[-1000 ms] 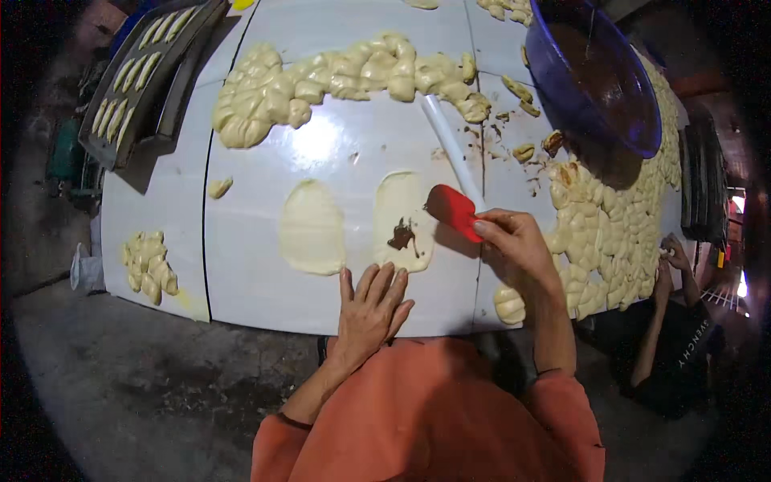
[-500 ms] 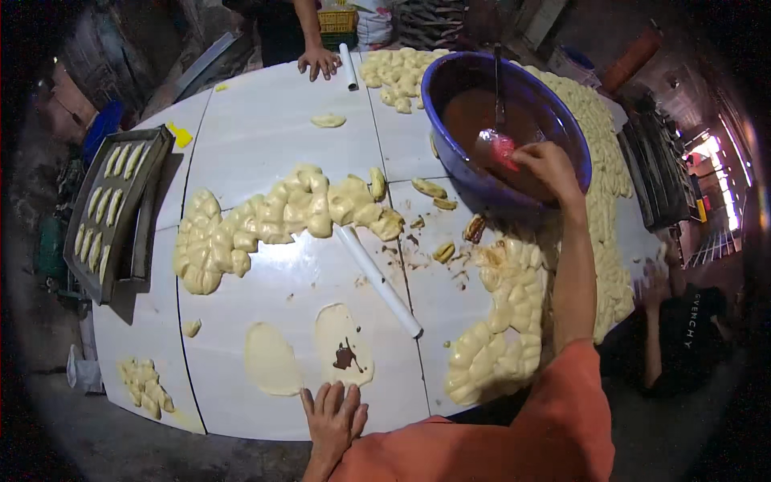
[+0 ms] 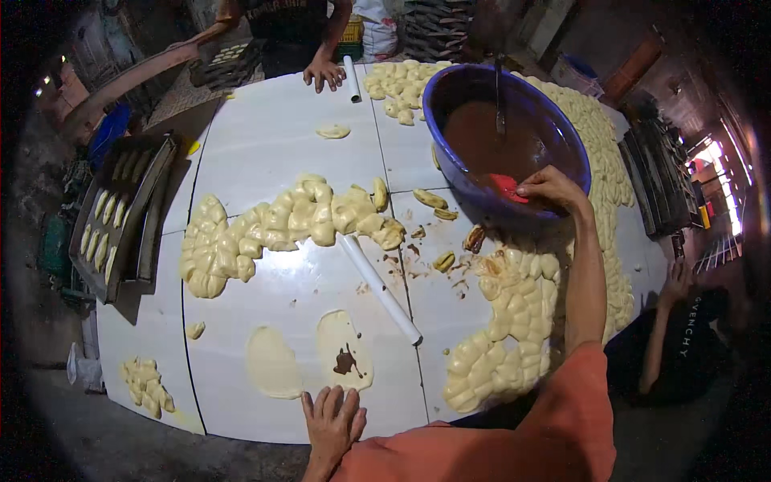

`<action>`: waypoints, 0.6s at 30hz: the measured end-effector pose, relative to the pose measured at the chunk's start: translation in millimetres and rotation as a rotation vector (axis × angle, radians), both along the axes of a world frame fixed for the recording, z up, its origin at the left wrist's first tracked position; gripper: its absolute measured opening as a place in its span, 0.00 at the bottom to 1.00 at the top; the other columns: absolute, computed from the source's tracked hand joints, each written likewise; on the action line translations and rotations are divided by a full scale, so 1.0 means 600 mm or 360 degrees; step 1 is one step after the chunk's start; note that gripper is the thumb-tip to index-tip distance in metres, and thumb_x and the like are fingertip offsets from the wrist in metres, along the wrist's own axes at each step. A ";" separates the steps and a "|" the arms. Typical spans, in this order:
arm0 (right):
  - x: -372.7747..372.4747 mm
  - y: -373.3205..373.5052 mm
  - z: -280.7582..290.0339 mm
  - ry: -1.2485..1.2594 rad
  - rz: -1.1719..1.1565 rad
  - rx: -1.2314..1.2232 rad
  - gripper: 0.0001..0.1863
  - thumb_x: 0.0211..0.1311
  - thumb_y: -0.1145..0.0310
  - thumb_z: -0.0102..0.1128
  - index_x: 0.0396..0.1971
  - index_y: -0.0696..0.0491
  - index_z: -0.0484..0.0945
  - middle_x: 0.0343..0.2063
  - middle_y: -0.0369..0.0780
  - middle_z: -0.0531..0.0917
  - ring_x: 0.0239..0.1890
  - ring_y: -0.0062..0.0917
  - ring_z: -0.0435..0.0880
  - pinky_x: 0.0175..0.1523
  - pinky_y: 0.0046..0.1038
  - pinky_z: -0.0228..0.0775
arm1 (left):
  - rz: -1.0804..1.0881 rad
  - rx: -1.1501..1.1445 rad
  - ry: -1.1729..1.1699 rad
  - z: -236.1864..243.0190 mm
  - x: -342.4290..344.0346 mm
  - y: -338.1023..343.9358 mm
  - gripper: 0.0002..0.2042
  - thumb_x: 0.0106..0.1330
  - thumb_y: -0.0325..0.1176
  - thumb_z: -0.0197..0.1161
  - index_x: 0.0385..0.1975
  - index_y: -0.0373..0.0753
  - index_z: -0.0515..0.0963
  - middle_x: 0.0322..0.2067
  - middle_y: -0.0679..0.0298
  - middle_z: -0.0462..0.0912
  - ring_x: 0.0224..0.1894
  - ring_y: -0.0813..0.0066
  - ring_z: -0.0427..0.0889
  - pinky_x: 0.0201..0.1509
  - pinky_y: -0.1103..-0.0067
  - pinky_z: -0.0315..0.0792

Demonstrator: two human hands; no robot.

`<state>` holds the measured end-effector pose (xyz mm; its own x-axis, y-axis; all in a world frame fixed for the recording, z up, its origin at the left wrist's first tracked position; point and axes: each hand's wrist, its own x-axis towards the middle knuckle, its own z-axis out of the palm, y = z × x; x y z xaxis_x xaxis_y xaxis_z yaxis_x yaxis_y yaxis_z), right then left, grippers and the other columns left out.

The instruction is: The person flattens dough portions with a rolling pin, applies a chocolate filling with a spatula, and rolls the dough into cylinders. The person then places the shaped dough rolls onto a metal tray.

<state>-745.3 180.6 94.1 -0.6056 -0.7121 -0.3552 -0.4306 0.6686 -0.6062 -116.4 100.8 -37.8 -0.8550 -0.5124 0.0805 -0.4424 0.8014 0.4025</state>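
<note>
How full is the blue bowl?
Partly full: brown filling covers the bottom of the blue bowl, well below its rim. The right hand dips a red spatula into it.

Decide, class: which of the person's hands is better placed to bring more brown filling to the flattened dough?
Probably the right hand: it holds the red spatula inside the blue bowl of brown filling. The left hand lies flat on the table's near edge, beside the flattened dough.

Desk [image 3: 265, 145] count: 2 flat dough ovals – 1 plain [image 3: 273, 363], 1 w/ brown dab [image 3: 344, 349]. 2 white rolling pins: near [image 3: 379, 287], far [image 3: 351, 78]. 1 blue bowl [image 3: 450, 88], brown filling. 1 red spatula [image 3: 507, 186]. 1 dark tray [image 3: 120, 213]. Dough lumps: too many to count.
</note>
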 end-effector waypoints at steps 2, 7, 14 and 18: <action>0.002 0.012 0.000 -0.0043 -0.0046 -0.0041 0.18 0.61 0.56 0.76 0.36 0.57 0.91 0.19 0.31 0.80 0.18 0.12 0.71 0.24 0.23 0.60 | -0.0003 0.0026 -0.0006 0.003 -0.003 -0.001 0.26 0.59 0.40 0.73 0.58 0.45 0.78 0.56 0.55 0.75 0.62 0.48 0.72 0.69 0.33 0.55; 0.035 0.018 0.044 -0.0097 -0.0066 -0.0037 0.20 0.61 0.53 0.76 0.39 0.56 0.92 0.25 0.33 0.86 0.26 0.16 0.80 0.32 0.26 0.71 | -0.0028 -0.0035 0.0013 -0.006 0.005 0.000 0.27 0.59 0.40 0.73 0.60 0.45 0.77 0.57 0.55 0.75 0.62 0.50 0.72 0.69 0.34 0.55; 0.172 -0.036 0.106 -0.0038 0.0025 -0.0114 0.19 0.65 0.53 0.72 0.41 0.54 0.90 0.25 0.28 0.83 0.25 0.10 0.76 0.30 0.21 0.66 | -0.0018 0.0100 0.0389 -0.004 0.017 -0.001 0.25 0.63 0.38 0.74 0.59 0.41 0.79 0.59 0.56 0.78 0.63 0.54 0.75 0.71 0.39 0.56; 0.301 -0.061 0.080 -0.0318 0.0188 -0.0117 0.16 0.66 0.59 0.71 0.43 0.57 0.90 0.23 0.30 0.84 0.23 0.12 0.77 0.29 0.21 0.68 | 0.0117 0.0103 0.0386 -0.003 0.050 -0.026 0.27 0.65 0.40 0.72 0.63 0.40 0.76 0.61 0.55 0.77 0.66 0.53 0.74 0.72 0.40 0.55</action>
<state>-564.5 143.7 142.1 -0.4395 -0.8021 -0.4043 -0.3697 0.5718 -0.7324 -86.5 85.2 -39.9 -0.7749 -0.5831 0.2440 -0.3827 0.7400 0.5532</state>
